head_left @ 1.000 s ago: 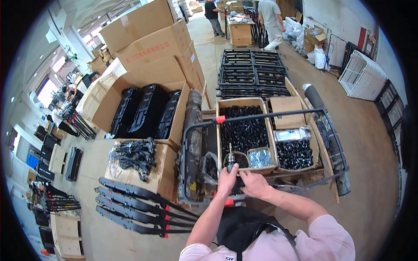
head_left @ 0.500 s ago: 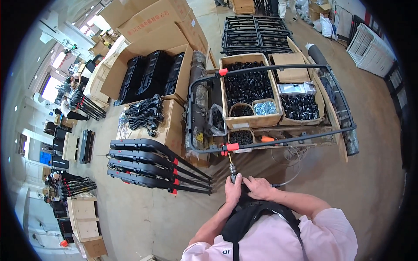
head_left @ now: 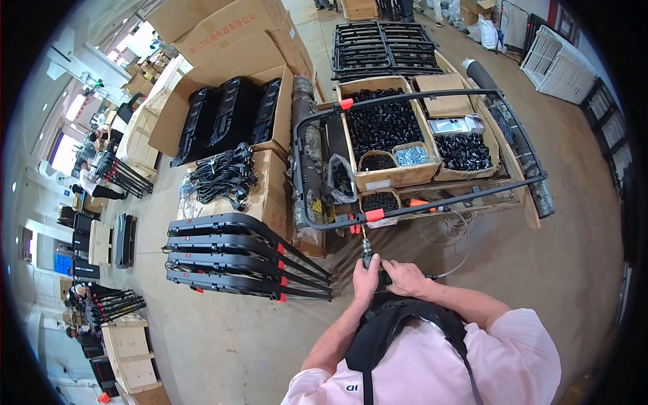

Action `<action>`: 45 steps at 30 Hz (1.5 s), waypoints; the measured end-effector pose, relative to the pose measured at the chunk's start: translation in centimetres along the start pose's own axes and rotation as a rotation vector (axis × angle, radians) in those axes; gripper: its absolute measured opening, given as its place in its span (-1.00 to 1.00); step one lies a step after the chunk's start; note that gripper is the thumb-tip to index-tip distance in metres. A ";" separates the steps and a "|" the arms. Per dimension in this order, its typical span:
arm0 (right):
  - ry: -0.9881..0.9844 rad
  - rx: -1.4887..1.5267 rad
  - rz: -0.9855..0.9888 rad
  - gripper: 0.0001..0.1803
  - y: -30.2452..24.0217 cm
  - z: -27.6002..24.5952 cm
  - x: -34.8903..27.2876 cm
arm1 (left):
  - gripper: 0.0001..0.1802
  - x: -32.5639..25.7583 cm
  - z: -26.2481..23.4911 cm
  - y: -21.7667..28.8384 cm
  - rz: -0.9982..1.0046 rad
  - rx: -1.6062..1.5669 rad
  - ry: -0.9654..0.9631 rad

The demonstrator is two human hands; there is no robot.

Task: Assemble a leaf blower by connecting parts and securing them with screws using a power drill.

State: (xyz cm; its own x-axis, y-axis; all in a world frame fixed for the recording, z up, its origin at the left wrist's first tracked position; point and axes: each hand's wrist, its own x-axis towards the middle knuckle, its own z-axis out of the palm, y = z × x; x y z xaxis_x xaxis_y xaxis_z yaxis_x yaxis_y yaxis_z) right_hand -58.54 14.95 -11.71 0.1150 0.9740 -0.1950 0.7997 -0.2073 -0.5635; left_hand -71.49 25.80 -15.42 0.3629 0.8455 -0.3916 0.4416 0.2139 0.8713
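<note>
A: Both hands clamped on driver [head_left: 368, 256]: left hand [head_left: 365, 275] round the body, right hand [head_left: 403, 277] closed on the rear. Tip up, just short of frame [head_left: 405, 206] near orange clip [head_left: 374, 215].

B: Risks?

A: Likely bit slip off the fastener if tilted; tip hidden, so seating impossible to confirm. Frame only resting across boxes [head_left: 385, 177], so could shift under push. Hose [head_left: 449, 239] looping right of the grip, could snag.

B: Frame versus grip?

A: Straight ahead of the grip, just above, apart from both hands. Stacked frames [head_left: 236, 260] to the left, well apart.
</note>
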 end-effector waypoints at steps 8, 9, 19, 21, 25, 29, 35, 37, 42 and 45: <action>0.028 0.038 0.041 -0.16 -1.0 -0.2 0.7 | -0.41 1.6 -0.5 -0.6 -0.026 0.039 -0.034; 0.032 0.040 0.043 -0.16 -0.8 -0.1 0.8 | -0.41 1.8 -0.4 -0.6 -0.023 0.043 -0.037; 0.096 0.023 0.005 -0.04 0.2 -0.1 2.6 | -0.40 4.3 -0.3 -0.5 0.002 0.070 -0.018; 0.104 0.029 0.013 -0.03 0.2 -0.4 2.5 | -0.40 4.3 -0.1 0.1 -0.001 0.061 -0.033; 0.107 0.018 -0.014 -0.30 0.3 -0.5 2.5 | -0.42 4.0 -0.2 1.2 -0.011 0.090 -0.024; 0.128 0.005 -0.079 -0.51 -0.1 -0.1 2.6 | -0.39 3.8 -0.4 1.3 -0.027 0.106 -0.013; 0.116 0.023 -0.044 -0.52 0.0 0.3 2.1 | -0.36 3.5 -0.2 0.9 -0.029 0.140 -0.027; 0.103 0.020 -0.050 -0.52 -0.4 0.2 2.0 | -0.35 3.8 -0.4 -0.4 -0.023 0.127 -0.012; 0.096 0.035 -0.052 -0.52 -0.4 0.3 1.4 | -0.48 3.2 -0.1 -0.7 -0.004 0.106 0.022; 0.117 0.069 -0.066 -0.55 -0.1 0.7 1.2 | -0.48 2.6 -0.1 -0.4 -0.025 0.120 0.020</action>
State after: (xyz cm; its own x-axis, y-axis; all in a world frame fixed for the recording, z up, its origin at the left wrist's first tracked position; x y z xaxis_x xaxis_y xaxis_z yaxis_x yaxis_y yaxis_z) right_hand -58.90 16.08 -12.47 0.1350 0.9889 -0.0628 0.7662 -0.1443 -0.6262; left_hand -70.83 27.92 -16.75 0.3350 0.8505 -0.4055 0.5457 0.1757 0.8193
